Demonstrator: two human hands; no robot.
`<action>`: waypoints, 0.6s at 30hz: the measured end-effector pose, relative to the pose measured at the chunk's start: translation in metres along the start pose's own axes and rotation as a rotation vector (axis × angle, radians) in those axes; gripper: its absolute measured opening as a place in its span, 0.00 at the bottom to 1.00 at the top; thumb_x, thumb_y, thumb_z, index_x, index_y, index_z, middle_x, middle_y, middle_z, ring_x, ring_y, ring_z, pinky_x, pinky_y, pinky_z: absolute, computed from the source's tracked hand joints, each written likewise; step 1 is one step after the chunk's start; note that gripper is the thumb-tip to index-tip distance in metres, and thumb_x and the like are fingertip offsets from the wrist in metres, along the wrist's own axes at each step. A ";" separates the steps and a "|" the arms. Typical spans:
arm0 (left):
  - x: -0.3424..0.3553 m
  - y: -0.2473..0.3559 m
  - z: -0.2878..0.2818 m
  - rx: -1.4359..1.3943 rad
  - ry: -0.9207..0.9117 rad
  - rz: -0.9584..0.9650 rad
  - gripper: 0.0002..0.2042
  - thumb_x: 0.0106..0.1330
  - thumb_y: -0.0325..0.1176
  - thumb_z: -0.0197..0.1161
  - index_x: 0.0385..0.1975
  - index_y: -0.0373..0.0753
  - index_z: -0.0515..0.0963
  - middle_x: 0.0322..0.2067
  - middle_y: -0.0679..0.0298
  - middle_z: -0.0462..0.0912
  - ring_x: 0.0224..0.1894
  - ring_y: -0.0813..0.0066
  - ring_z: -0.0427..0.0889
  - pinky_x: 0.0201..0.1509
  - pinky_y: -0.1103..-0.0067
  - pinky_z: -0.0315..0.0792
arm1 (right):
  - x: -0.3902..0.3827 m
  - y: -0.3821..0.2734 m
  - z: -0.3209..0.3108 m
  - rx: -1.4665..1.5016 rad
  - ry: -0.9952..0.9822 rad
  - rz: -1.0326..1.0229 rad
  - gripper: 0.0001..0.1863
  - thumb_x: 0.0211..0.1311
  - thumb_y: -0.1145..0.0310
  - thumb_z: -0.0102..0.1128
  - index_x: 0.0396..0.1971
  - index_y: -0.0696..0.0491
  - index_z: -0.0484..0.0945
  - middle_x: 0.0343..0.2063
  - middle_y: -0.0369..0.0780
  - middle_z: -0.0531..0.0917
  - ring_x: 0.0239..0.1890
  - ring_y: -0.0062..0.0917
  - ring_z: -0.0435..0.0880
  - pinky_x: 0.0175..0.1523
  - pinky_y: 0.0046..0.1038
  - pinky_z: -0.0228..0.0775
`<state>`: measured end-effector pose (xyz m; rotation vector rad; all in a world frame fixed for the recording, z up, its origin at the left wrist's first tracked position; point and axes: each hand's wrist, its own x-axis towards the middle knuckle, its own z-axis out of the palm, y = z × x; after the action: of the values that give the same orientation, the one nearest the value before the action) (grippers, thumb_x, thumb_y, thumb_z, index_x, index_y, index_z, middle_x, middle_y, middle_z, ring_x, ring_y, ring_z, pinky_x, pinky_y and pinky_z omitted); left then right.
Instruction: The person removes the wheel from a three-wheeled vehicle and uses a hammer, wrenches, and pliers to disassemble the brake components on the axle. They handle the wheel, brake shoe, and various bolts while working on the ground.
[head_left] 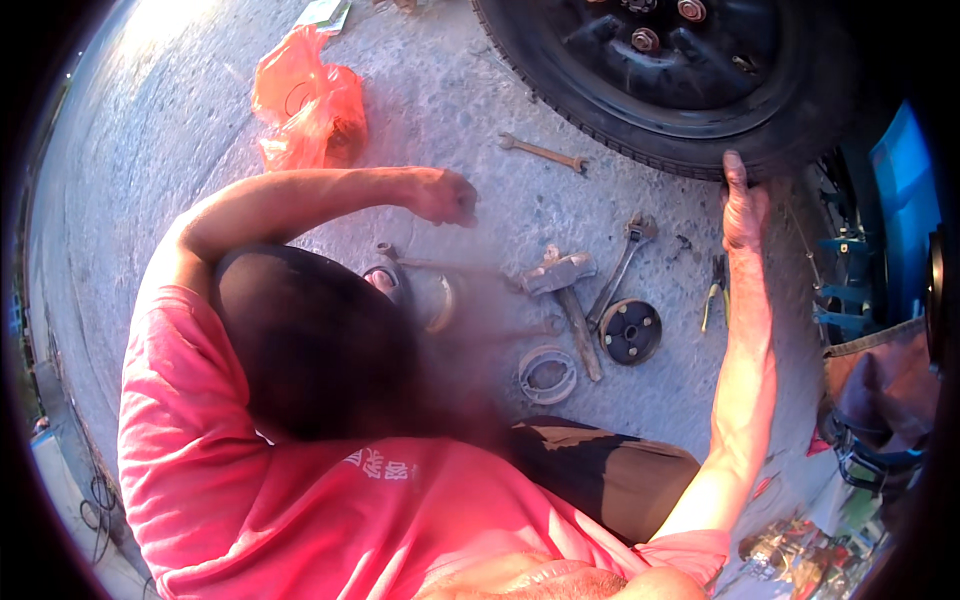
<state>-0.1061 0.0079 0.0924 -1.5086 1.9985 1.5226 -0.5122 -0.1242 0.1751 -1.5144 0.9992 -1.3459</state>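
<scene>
At the upper right, a black-tyred wheel (715, 120) with a dark rim and rusty nuts stands up from the concrete. My right hand (743, 215) grips the tyre's lower edge, thumb pressed on the sidewall; its other fingers are partly hidden. My left hand (445, 197) hovers over the ground, fingers curled in, with nothing visible in them. Between the hands lies an open-end wrench (545, 153). Closer to me are a hammer (578, 325), an adjustable wrench (622, 265), a round black part with bolts (630, 332) and a pale metal ring (547, 376).
An orange plastic bag (310, 110) lies at the far left. Pliers (713, 300) rest beside my right forearm. Along the right edge are a blue panel (905, 180) and a brown bag (880, 390). My dark-trousered knee (300, 340) covers part of the ground.
</scene>
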 end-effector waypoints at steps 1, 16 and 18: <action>0.000 -0.001 -0.001 0.011 0.001 -0.007 0.21 0.68 0.51 0.61 0.41 0.34 0.80 0.31 0.57 0.84 0.34 0.67 0.85 0.41 0.68 0.77 | 0.001 0.009 -0.003 0.005 -0.036 -0.017 0.43 0.61 0.59 0.74 0.68 0.66 0.63 0.66 0.45 0.70 0.67 0.29 0.67 0.74 0.31 0.52; 0.011 -0.001 -0.004 -0.024 0.020 0.000 0.20 0.69 0.48 0.63 0.42 0.32 0.79 0.30 0.58 0.83 0.33 0.70 0.84 0.40 0.70 0.77 | -0.002 -0.002 -0.012 -0.349 0.013 0.260 0.33 0.60 0.48 0.72 0.52 0.63 0.82 0.52 0.39 0.81 0.53 0.21 0.74 0.61 0.25 0.62; 0.004 0.006 -0.007 -0.039 0.038 0.015 0.20 0.69 0.48 0.63 0.41 0.32 0.80 0.30 0.59 0.83 0.33 0.71 0.84 0.40 0.70 0.77 | 0.010 0.019 -0.035 -0.389 0.010 0.267 0.32 0.58 0.45 0.74 0.48 0.60 0.84 0.38 0.32 0.80 0.36 0.15 0.69 0.43 0.21 0.61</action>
<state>-0.1099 -0.0008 0.0965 -1.5519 2.0169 1.5589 -0.5468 -0.1428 0.1617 -1.5824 1.4770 -1.0097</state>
